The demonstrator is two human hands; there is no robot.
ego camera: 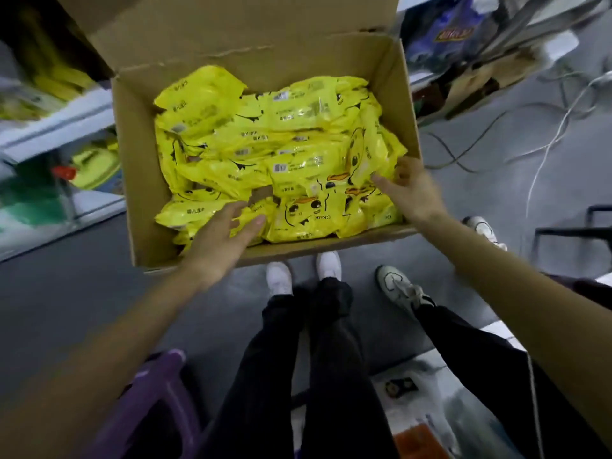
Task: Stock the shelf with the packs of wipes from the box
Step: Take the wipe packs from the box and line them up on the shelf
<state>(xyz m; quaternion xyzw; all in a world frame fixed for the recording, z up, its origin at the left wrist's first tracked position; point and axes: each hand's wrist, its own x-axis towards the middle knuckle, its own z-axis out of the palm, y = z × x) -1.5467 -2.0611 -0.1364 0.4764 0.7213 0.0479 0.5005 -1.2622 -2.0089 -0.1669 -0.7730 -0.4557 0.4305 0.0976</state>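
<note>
Both hands are in the open cardboard box (139, 180), and neither has a pack.

Left hand (222, 240): reaches over the near wall of the box, palm down, fingers loosely spread and nearly straight, thumb held out to the side. It grips nothing. The fingertips lie over the yellow packs of wipes (251, 144) at the near-left corner. I cannot tell whether they touch the foil or hover just above it.

Right hand (410, 190): comes in over the near-right corner of the box, just beside the right wall. The forefinger is stretched out, its tip against a pack printed with a duck face (308, 210). The other fingers are loosely bent and close on nothing.

The packs are all loose in the box, lying flat or tilted and overlapping. They fill the floor of the box ahead of both hands and between them. A small patch of bare cardboard shows just beyond the left fingertips.

The rear flap of the box stands up, well beyond both hands.

The shelf (59, 127) lies out past the left hand, beyond the left wall of the box. It is blurred, with more yellow packs on it.

Behind the left wrist is a purple stool (149, 392). Between my forearms are my white shoes (280, 278). Below the right forearm is another person's grey sneaker (394, 283). Cables (546, 134) trail on the floor, out past the right hand.
</note>
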